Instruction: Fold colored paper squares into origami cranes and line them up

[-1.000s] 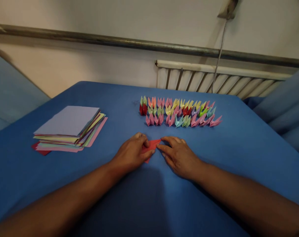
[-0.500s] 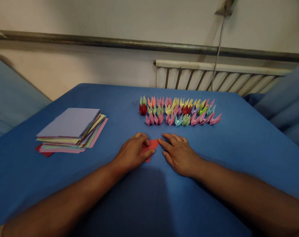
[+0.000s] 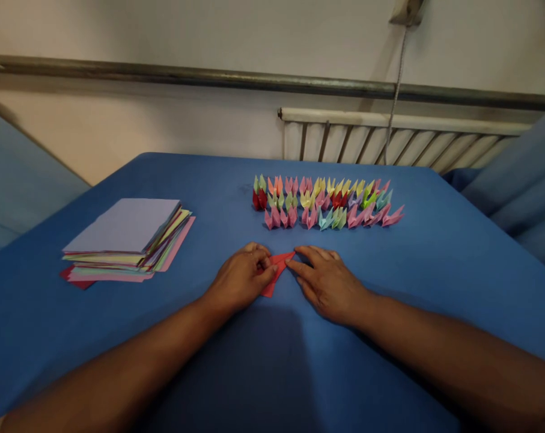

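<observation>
A small folded piece of red origami paper (image 3: pixel 279 263) lies on the blue table between my hands. My left hand (image 3: pixel 243 273) is closed on its left part, thumb on top and fingers curled, covering much of it. At the upper right point of the paper, the fingertips of my right hand (image 3: pixel 326 279) grip the thin corner. A crease or raised flap runs toward that corner; its exact fold is too small to make out.
Rows of colourful folded paper cranes (image 3: pixel 321 204) stand beyond my hands on the blue table (image 3: pixel 200 180). To the left sits a stack of coloured paper sheets (image 3: pixel 123 225). Behind the table are a wall pipe (image 3: pixel 209 78), a radiator (image 3: pixel 335 117) and a hanging cord (image 3: pixel 396 90).
The red paper's right side has shifted, showing a narrower point drawn up and right with a crease. My right fingertips have moved slightly onto that corner; my left hand stays nearly in place.
</observation>
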